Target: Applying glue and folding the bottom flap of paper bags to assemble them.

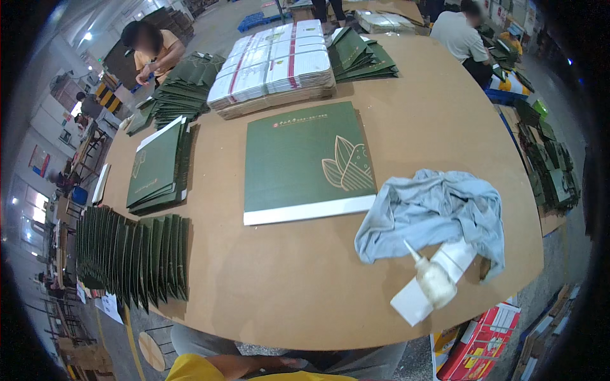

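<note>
On the table [394, 127] a folded carton [307, 162] lies at the middle. Right of it lies a cloth [438, 213], with a glue bottle [433, 279] on a card [413, 301] just before it. Left lie a flat stack [159, 168] and a fanned row [133, 257]; behind, a sheet pile [274, 60].

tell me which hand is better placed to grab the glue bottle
Probably the right: the glue bottle lies at the near right edge of the table, beside the grey cloth. Neither hand shows in view, so that rests on side alone.
</note>
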Demonstrator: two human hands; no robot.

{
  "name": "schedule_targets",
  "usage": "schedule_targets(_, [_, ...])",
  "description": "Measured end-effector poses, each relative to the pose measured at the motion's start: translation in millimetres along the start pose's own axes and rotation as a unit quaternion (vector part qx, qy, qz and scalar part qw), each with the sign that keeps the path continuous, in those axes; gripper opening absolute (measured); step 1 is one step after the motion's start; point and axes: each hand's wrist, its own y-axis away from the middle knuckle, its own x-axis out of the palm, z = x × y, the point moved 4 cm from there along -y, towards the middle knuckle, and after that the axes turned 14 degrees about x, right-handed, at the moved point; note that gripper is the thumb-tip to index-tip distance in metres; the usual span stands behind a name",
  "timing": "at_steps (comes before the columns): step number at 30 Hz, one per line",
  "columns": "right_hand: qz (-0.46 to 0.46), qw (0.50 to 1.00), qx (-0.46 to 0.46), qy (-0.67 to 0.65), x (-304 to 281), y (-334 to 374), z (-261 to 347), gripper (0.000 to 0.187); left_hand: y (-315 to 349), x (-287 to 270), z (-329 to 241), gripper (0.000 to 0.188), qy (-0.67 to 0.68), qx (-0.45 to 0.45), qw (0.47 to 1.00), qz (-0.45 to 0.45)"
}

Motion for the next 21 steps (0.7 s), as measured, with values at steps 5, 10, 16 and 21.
schedule_targets(5, [0.005, 0.999, -0.035, 0.039, -16.1, -32.8, 21.7, 0.034, 35.1, 10.6, 82.0, 0.091, 0.016, 0.028, 0.999, -0.028])
schedule_targets(10, [-0.022, 0.996, -0.033, 0.08, -51.1, 5.0, -4.4, 0.033, 3.8, 53.9, -30.0, 0.089, 0.012, 0.059, 0.998, -0.01])
schedule_targets(16, [-0.052, 0.993, 0.025, 0.099, -48.9, 130.1, -137.6, 0.033, 17.3, 94.5, -125.1, 0.087, -0.015, 0.054, 0.997, 0.052])
schedule_targets(21, [-0.089, 0.99, -0.005, 0.111, -42.2, 144.7, -228.0, 0.033, -13.5, 103.4, -165.0, 0.079, -0.084, 0.074, 0.992, 0.064])
